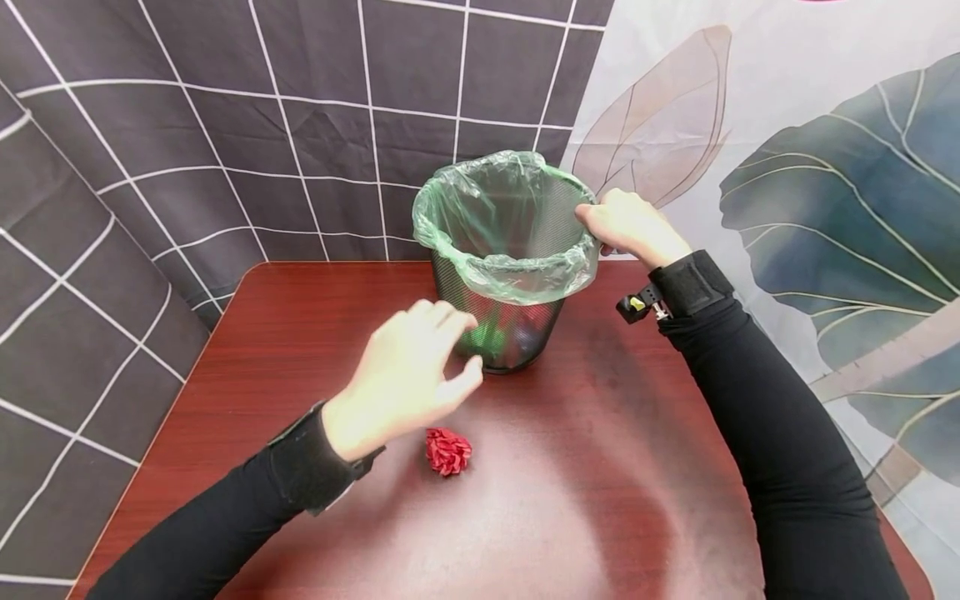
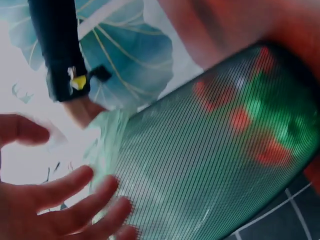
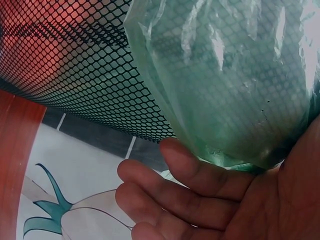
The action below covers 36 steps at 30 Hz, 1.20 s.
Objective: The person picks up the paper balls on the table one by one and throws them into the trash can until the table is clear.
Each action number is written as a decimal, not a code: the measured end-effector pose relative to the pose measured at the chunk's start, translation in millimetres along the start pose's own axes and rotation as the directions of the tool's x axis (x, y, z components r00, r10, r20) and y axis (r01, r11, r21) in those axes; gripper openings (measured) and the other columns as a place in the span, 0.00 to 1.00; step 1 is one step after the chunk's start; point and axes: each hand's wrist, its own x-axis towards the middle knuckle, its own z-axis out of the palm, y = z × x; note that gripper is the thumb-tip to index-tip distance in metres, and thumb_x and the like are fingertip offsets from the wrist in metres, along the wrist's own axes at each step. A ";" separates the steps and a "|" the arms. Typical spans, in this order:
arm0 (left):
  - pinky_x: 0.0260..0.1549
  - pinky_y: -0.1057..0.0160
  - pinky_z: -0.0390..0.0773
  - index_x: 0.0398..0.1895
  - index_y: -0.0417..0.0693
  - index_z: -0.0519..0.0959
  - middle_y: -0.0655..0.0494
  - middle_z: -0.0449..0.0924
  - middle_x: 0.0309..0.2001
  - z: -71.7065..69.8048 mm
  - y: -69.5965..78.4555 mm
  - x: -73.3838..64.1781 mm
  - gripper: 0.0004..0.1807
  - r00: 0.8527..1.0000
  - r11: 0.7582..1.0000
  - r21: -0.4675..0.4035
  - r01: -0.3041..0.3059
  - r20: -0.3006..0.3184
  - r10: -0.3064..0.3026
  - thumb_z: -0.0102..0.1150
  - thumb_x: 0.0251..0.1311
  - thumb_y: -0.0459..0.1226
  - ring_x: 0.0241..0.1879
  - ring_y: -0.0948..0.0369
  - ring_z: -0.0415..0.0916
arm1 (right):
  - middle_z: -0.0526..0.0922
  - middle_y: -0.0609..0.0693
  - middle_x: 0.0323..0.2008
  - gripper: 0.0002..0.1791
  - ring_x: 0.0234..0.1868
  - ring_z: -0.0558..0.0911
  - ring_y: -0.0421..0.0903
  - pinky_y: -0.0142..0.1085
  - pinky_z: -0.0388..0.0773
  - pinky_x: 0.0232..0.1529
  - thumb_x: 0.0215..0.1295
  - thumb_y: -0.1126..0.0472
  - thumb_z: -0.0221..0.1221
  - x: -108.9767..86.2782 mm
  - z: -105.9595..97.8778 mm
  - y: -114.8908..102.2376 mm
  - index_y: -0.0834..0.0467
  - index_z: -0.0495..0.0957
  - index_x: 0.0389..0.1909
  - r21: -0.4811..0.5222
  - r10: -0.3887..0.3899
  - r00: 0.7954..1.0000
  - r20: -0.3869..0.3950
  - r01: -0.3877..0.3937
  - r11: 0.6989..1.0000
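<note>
A black mesh wastebasket (image 1: 543,325) stands toward the back of the table. Its green plastic bag (image 1: 517,282) is folded over the rim and hangs down outside. My right hand (image 1: 630,227) grips the rim at the right side, thumb on top and fingers below, over the bag. In front of the basket, my left hand (image 1: 408,371) is held in the air with fingers and thumb spread, nothing in them. On the table below that hand lies a crumpled red paper ball (image 1: 448,452). Red and green crumpled pieces (image 2: 280,115) show through the mesh near the basket's bottom.
The reddish-brown wooden table (image 1: 337,300) has rounded corners. Behind and left of it hangs a dark cloth with white grid lines (image 1: 322,133). A pale cloth printed with large leaves (image 1: 660,108) hangs at the back right.
</note>
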 end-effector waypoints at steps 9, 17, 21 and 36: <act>0.42 0.51 0.76 0.57 0.52 0.78 0.54 0.77 0.46 38.2 7.3 -37.5 0.30 0.919 0.997 0.055 0.046 0.388 -0.064 0.65 0.54 0.55 0.48 0.53 0.75 | 0.85 0.54 0.24 0.26 0.30 0.81 0.50 0.43 0.71 0.37 0.70 0.44 0.41 -0.6 -1.0 0.7 0.57 0.78 0.26 0.012 0.007 1.000 0.003 -0.007 1.000; 0.36 0.53 0.74 0.50 0.54 0.78 0.57 0.75 0.41 69.2 9.6 -61.8 0.27 0.852 0.995 0.019 0.102 0.515 -0.097 0.67 0.43 0.49 0.42 0.54 0.74 | 0.85 0.54 0.25 0.26 0.32 0.82 0.52 0.43 0.71 0.38 0.70 0.44 0.41 -1.7 -1.2 -0.3 0.57 0.78 0.26 0.011 0.009 1.000 0.007 -0.009 1.000; 0.31 0.53 0.73 0.43 0.56 0.77 0.58 0.73 0.37 79.6 8.6 -70.0 0.24 0.839 0.994 0.022 0.105 0.535 -0.100 0.71 0.40 0.49 0.39 0.54 0.75 | 0.84 0.53 0.25 0.26 0.34 0.82 0.52 0.45 0.72 0.40 0.70 0.44 0.41 -0.6 -0.4 -1.0 0.57 0.77 0.26 0.008 0.013 1.000 0.013 -0.013 1.000; 0.25 0.54 0.76 0.26 0.56 0.74 0.59 0.72 0.29 95.9 2.7 -78.5 0.11 0.868 0.999 0.005 0.044 0.495 -0.041 0.69 0.44 0.38 0.33 0.56 0.75 | 0.85 0.54 0.24 0.25 0.36 0.84 0.56 0.45 0.73 0.41 0.69 0.45 0.41 1.0 1.1 1.5 0.58 0.77 0.26 0.027 0.007 1.000 0.003 -0.007 1.000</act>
